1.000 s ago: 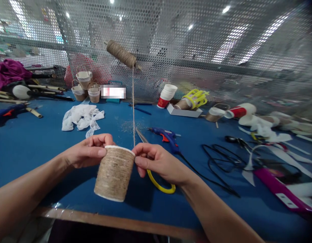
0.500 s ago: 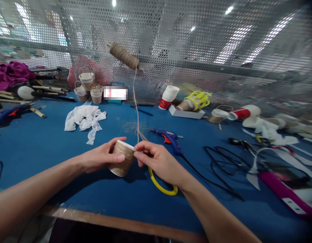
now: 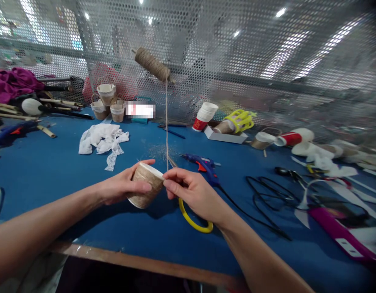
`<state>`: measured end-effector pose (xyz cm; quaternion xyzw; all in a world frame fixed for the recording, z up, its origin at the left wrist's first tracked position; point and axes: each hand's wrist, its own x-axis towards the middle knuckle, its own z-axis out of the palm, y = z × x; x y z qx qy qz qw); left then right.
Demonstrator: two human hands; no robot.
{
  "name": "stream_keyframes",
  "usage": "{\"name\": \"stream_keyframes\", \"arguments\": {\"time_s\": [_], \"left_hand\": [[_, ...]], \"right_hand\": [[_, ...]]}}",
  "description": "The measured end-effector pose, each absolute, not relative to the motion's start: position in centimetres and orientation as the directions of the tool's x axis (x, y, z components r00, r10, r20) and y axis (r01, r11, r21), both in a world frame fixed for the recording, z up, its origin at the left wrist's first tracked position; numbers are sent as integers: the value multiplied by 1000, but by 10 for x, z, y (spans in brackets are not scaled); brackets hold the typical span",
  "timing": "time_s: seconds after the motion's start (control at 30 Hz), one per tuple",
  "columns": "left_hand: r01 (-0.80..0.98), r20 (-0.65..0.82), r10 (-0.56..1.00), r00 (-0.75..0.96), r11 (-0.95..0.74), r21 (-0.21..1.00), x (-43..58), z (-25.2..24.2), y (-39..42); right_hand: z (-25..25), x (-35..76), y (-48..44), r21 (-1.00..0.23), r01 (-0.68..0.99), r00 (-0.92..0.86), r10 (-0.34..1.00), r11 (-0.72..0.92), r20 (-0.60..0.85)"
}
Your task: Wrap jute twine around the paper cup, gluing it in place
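My left hand [image 3: 127,185] is wrapped round a tilted paper cup [image 3: 146,187], whose side is covered in brown twine and whose white rim faces up. At the rim's right edge my right hand [image 3: 186,187] pinches the twine [image 3: 167,134]. That strand runs straight up to a twine spool [image 3: 153,64] mounted on the perforated metal screen. Scissors with a yellow handle [image 3: 194,223] lie under my right hand, partly hidden by it. Just beyond that hand, a blue glue gun [image 3: 203,165] rests on the table.
White lace [image 3: 101,140] lies to the left, with small twine baskets [image 3: 107,99] behind it. Stacked paper cups [image 3: 204,116] and a white tray [image 3: 226,135] stand at the back. Black cables [image 3: 267,195] and a magenta device [image 3: 334,234] occupy the right side.
The cup has tilted further and turned slightly in my left hand. The twine, slightly bowed before, now hangs straight and taut. My right hand keeps its pinch at the rim.
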<state>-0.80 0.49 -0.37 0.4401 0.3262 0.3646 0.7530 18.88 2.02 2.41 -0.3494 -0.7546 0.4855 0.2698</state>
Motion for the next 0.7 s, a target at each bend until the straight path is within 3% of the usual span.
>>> {"name": "stream_keyframes", "arguments": {"time_s": [0.13,0.23,0.33,0.4,0.53,0.7], "left_hand": [[-123,-152,855,496,242,963,-8,-6,6],[97,25,909,417,-71,993,-10,-7,9],[279,297,882,366,-409,869,-13,-7,12],[352,413,824,387,-546,760,-14,-6,13],[379,506,740,443,-666,642,-10,-1,11],[391,528,729,434,-681,619,-5,3,9]], "right_hand": [[24,190,20,-897,315,-606,793,309,60],[24,191,21,-861,390,-590,806,327,39],[25,191,21,-810,456,-584,811,369,41],[25,190,21,-774,481,-588,806,413,64],[24,188,20,-699,499,-617,777,512,129],[23,185,19,-623,509,-632,749,595,199]]}}
